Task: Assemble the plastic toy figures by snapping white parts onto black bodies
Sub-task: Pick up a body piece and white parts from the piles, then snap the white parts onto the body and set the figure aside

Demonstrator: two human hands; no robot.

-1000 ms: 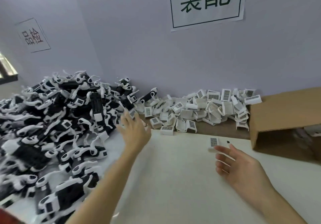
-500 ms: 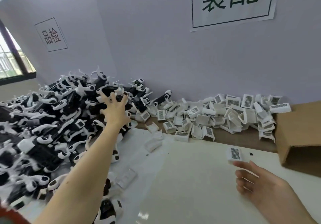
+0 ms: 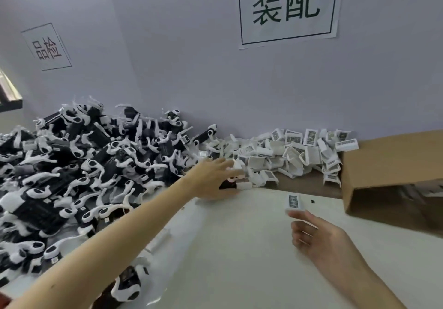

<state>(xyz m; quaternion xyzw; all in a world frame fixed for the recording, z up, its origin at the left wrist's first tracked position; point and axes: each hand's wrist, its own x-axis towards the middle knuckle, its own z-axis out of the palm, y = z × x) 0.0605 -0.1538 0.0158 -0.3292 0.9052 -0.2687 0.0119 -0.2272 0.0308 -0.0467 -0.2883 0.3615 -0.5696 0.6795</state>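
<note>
A big heap of black-and-white toy figures point(image 3: 72, 165) covers the left of the table. Along the wall to its right lies a pile of white parts point(image 3: 299, 155), many with barcode labels. My left hand point(image 3: 211, 179) reaches across to where the two piles meet, and its fingers curl round a black body point(image 3: 226, 185) with a white end; the view there is blurred. My right hand point(image 3: 318, 234) hovers over the table at the right and pinches a single white labelled part point(image 3: 293, 202) at its fingertips.
A cardboard box point(image 3: 383, 165) lies on its side at the right, its mouth facing left. The white tabletop point(image 3: 239, 248) stretches between my arms. One figure point(image 3: 127, 284) lies by my left forearm. Two paper signs point(image 3: 287, 9) hang on the wall.
My left hand has swung from the top of the figure heap rightwards and down to its edge by the white parts, closing on a black body. My right hand keeps holding its white part.
</note>
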